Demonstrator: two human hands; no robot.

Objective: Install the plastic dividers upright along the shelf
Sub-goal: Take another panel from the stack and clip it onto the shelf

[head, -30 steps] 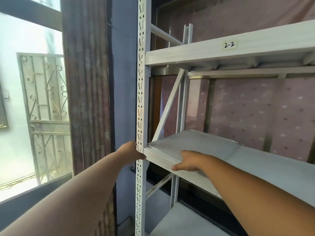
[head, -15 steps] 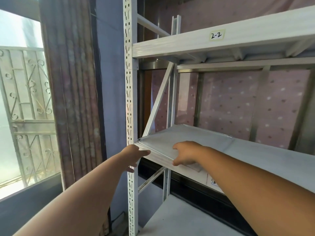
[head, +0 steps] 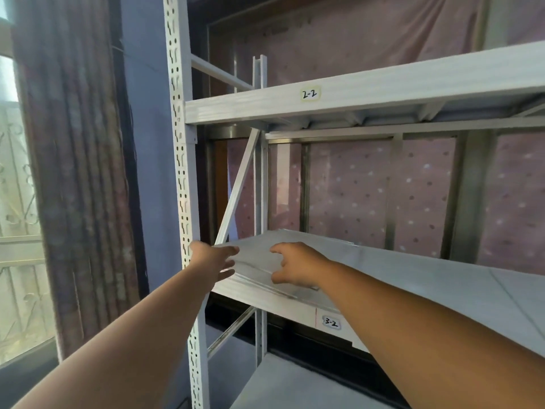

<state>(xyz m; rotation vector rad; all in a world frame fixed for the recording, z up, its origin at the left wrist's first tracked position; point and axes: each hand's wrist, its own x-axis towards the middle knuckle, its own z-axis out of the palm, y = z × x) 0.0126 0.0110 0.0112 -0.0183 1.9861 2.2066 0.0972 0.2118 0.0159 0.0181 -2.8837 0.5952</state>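
Storeroom, labelled metal shelving (head: 354,95), curtained window (head: 73,172)

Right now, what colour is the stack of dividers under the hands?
Pale grey-white, glossy stack of dividers, lying flat; head view shows it.

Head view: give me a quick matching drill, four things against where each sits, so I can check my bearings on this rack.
Things:
1. "2-2" label
2. "3-2" label
3. left hand
4. stack of plastic dividers

Places:
A. front edge of the shelf under the hands
B. at the left corner of the stack, by the perforated upright
C. front beam of the upper shelf
D. lying flat on the shelf, left end

Pairs: 1-C, 2-A, 3-B, 4-D
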